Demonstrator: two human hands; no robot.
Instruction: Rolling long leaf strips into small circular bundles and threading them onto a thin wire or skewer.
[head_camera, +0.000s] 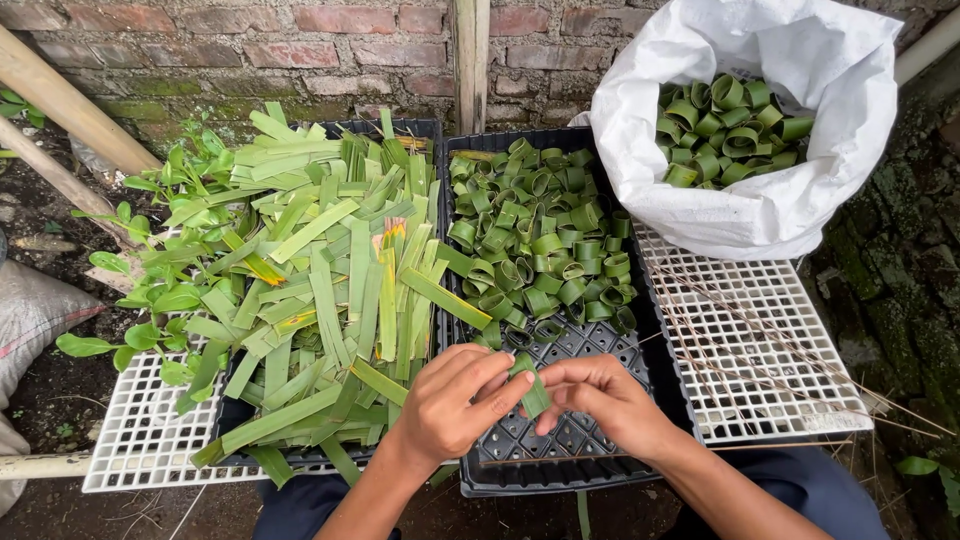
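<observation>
Head view: I look down on my two hands over trays set outdoors by a brick wall (300, 40).
Surface: a white plastic grid (760, 330) lies under everything, bare at the right, with thin dry sticks (780, 350) across it.
Surroundings: damp soil, bamboo poles (60, 100) far left, a leafy green plant (150, 290) left of the trays, mossy ground at the right.
Left tray: heaped with flat cut green leaf strips (320, 280).
Black tray (560, 460): in the middle, its far half filled with rolled leaf rings (535, 240), its near part bare where my hands are.
White sack (790, 190): far right, open, more rolled rings inside.
Leaf strip (533, 390): a short folded green piece, held between my two hands just above the near part of the black tray.
Left hand (455, 400): fingers closed on the strip's left side, pinching it.
Right hand (605, 395): fingers curled in, thumb and fingertips clamped on the strip's right side.
Hands together: fingertips nearly meet around the strip.
</observation>
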